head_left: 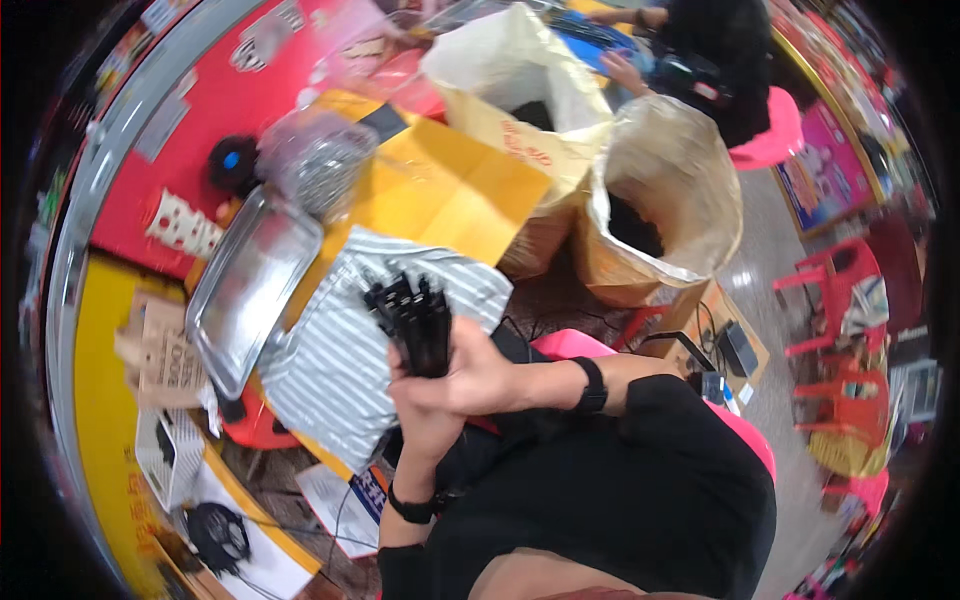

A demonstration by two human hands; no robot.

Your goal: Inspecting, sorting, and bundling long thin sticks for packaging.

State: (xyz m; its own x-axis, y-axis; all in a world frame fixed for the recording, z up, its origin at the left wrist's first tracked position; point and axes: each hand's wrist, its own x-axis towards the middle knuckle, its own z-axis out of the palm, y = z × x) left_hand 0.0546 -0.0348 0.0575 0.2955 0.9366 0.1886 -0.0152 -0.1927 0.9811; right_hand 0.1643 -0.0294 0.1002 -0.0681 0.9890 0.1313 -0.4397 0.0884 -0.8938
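In front of my body I grip a bundle of slender black pieces (425, 335), standing upright with uneven upper ends; their exact kind I cannot make out. My right hand (480, 372) wraps the lower part of the bundle from the right. Pressed against it from below, my left hand (424, 405) is closed round the bundle's base, which the fingers hide. Beneath lies a grey-and-white striped cloth or bag (335, 340), spread over the table edge.
A shiny metal tray (250, 300) and a clear bag of small metallic bits (325, 175) lie left of a yellow cardboard sheet (430, 185). Two large sacks (520, 70) (690, 190) with dark contents stand ahead. A co-worker (715, 70) handles something blue beyond them.
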